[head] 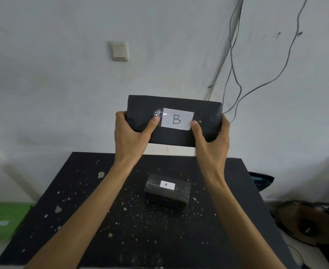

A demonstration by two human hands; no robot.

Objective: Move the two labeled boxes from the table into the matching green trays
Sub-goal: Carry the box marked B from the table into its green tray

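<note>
I hold a black box with a white label "B" up in the air in front of the wall, above the far edge of the table. My left hand grips its left end and my right hand grips its right end, thumbs on the front face beside the label. A smaller black box labeled "A" lies on the black table below, between my forearms. A green tray sits low at the far left, beside the table, blurred.
The table top is speckled with white chips. A round dark object lies on the floor at the right. Cables hang down the white wall behind; a light switch is mounted above.
</note>
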